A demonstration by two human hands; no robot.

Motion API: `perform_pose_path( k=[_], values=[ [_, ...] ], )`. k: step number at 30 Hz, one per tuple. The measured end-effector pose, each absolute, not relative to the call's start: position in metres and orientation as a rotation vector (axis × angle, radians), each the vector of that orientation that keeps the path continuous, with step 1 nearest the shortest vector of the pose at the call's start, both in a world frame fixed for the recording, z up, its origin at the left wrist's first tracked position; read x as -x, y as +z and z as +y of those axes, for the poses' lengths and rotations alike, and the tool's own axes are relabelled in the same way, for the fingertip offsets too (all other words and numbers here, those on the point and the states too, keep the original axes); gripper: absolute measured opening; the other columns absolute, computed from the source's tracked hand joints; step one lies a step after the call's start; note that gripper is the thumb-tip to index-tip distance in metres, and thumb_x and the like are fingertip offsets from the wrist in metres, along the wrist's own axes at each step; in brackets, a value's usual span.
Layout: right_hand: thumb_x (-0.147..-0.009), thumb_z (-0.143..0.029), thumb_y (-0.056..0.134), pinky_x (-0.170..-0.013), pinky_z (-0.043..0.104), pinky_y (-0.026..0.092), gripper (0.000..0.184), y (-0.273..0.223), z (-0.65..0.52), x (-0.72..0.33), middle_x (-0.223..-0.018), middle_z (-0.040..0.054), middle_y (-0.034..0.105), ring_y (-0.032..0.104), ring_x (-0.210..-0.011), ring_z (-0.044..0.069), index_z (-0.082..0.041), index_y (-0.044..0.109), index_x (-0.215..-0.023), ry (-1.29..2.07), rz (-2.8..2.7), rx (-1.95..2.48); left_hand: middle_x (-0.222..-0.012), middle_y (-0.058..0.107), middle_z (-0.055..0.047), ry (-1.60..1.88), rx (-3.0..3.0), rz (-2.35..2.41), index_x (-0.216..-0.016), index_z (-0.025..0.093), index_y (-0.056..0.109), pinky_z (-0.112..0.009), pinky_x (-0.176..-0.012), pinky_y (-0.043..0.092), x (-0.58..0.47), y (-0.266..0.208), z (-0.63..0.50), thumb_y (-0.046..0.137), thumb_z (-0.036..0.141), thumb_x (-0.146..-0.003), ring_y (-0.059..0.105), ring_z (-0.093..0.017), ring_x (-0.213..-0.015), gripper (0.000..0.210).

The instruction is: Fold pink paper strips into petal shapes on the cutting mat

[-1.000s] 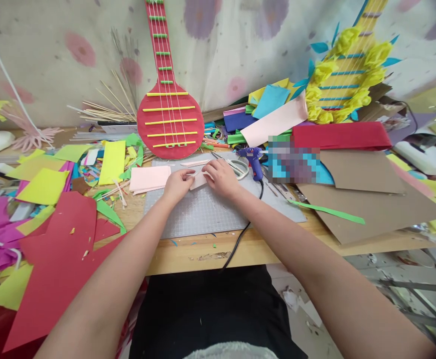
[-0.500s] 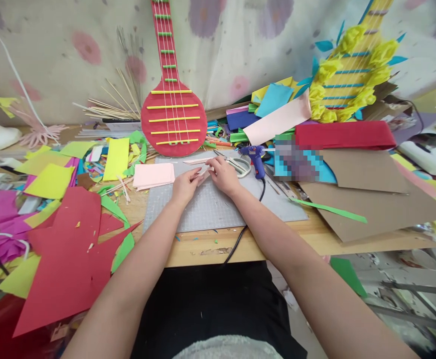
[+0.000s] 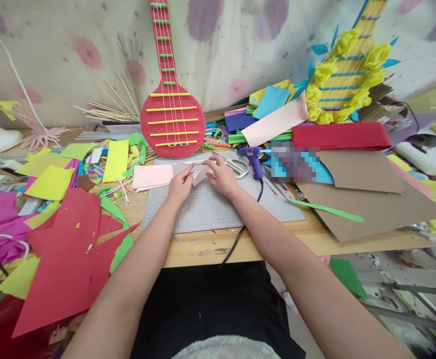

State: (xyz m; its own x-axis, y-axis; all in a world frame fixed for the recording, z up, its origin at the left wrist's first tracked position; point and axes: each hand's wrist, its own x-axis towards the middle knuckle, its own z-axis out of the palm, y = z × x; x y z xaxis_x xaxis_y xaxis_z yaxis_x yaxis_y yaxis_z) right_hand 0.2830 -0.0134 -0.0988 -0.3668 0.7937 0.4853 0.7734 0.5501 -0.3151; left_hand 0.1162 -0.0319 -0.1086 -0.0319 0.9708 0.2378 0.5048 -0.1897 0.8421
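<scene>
Between my hands, over the grey cutting mat point(image 3: 206, 214), is a small folded piece of pale pink paper point(image 3: 200, 175). My left hand point(image 3: 181, 187) pinches its left edge with thumb and forefinger. On the other side my right hand point(image 3: 222, 175) has its fingers closed on the paper's right part and hides some of it. A stack of pale pink paper pieces point(image 3: 152, 177) lies left of my left hand. Scissors point(image 3: 239, 167) with pale handles rest just beyond my right hand. A blue glue gun point(image 3: 254, 160) stands to their right.
A red paper instrument point(image 3: 173, 124) with strings leans at the back, and a yellow one point(image 3: 343, 80) with paper flowers at the back right. Red paper scraps point(image 3: 68, 249) cover the left side. Brown cardboard point(image 3: 370, 209) lies on the right. The glue gun's black cord point(image 3: 236, 244) crosses the front edge.
The pink paper now shows more of its surface, bent upward between my hands. My left hand has moved slightly left, away from my right. The whole view has shifted a little.
</scene>
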Motion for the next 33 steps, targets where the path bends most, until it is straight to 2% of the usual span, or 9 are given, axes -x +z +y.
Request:
perform_pose_path(
  k=[3,8,15,19,24,27,30,33],
  values=[
    [-0.080,-0.015,0.047,-0.058,0.026,0.039,0.039,-0.097,-0.018,-0.279,-0.121,0.0095,0.048,0.053,-0.088,0.018,-0.023,0.053,-0.117,0.028,-2.272,1.204,-0.118,0.064,-0.004,1.176,-1.805,1.534,-0.126,0.020,0.054,-0.030,-0.096,0.044,-0.114,-0.106,-0.033,0.043,0.021,-0.086,0.057,-0.017,-0.113,0.041],
    [-0.083,-0.019,0.045,-0.057,0.026,0.039,0.023,-0.097,-0.020,-0.273,-0.115,0.0089,0.050,0.052,-0.084,0.017,-0.021,0.059,-0.101,0.034,-2.333,1.240,-0.120,0.063,-0.004,1.134,-1.999,1.580,-0.126,0.023,0.054,-0.036,-0.101,0.040,-0.114,-0.101,-0.034,0.042,0.018,-0.088,0.059,-0.017,-0.109,0.040],
    [-0.083,-0.015,0.044,-0.058,0.025,0.038,0.036,-0.098,-0.019,-0.270,-0.121,0.0111,0.046,0.051,-0.092,0.019,-0.020,0.050,-0.118,0.015,-2.286,1.258,-0.128,0.057,-0.002,1.062,-2.143,1.573,-0.130,0.028,0.048,-0.041,-0.110,0.028,-0.115,-0.104,-0.031,0.038,0.016,-0.089,0.054,-0.015,-0.116,0.045],
    [-0.085,-0.015,0.040,-0.056,0.024,0.035,0.025,-0.100,-0.017,-0.271,-0.115,0.0079,0.052,0.053,-0.087,0.017,-0.020,0.060,-0.099,0.007,-2.333,1.232,-0.130,0.056,-0.001,1.045,-2.162,1.557,-0.129,0.029,0.049,-0.042,-0.111,0.026,-0.114,-0.105,-0.030,0.035,0.013,-0.087,0.052,-0.015,-0.119,0.047],
    [-0.085,-0.018,0.047,-0.061,0.025,0.037,0.020,-0.101,-0.016,-0.278,-0.111,0.0046,0.057,0.055,-0.087,0.016,-0.022,0.065,-0.092,0.073,-2.412,1.195,-0.115,0.066,-0.003,0.975,-2.147,1.703,-0.107,0.027,0.066,-0.051,-0.109,0.025,-0.110,-0.110,-0.028,0.038,0.006,-0.081,0.052,-0.020,-0.119,0.044],
    [-0.083,-0.024,0.054,-0.065,0.025,0.039,0.015,-0.100,-0.016,-0.284,-0.111,0.0028,0.058,0.056,-0.088,0.015,-0.024,0.067,-0.090,0.159,-2.455,1.188,-0.110,0.067,-0.003,0.975,-2.181,1.828,-0.087,0.027,0.072,-0.057,-0.106,0.024,-0.108,-0.113,-0.028,0.048,0.010,-0.076,0.050,-0.027,-0.118,0.031],
    [-0.081,-0.026,0.058,-0.068,0.025,0.040,0.014,-0.099,-0.016,-0.287,-0.110,0.0023,0.059,0.057,-0.090,0.015,-0.024,0.068,-0.091,0.246,-2.446,1.188,-0.110,0.066,-0.005,1.035,-2.215,1.887,-0.075,0.026,0.072,-0.056,-0.104,0.026,-0.105,-0.114,-0.029,0.060,0.019,-0.071,0.048,-0.030,-0.117,0.015],
    [-0.081,-0.026,0.059,-0.072,0.025,0.040,0.013,-0.099,-0.015,-0.287,-0.103,0.0025,0.062,0.058,-0.088,0.014,-0.022,0.069,-0.089,0.339,-2.400,1.185,-0.104,0.065,-0.007,1.039,-2.208,1.894,-0.071,0.025,0.071,-0.052,-0.102,0.031,-0.103,-0.114,-0.029,0.066,0.023,-0.067,0.050,-0.028,-0.112,0.006]
  ],
)
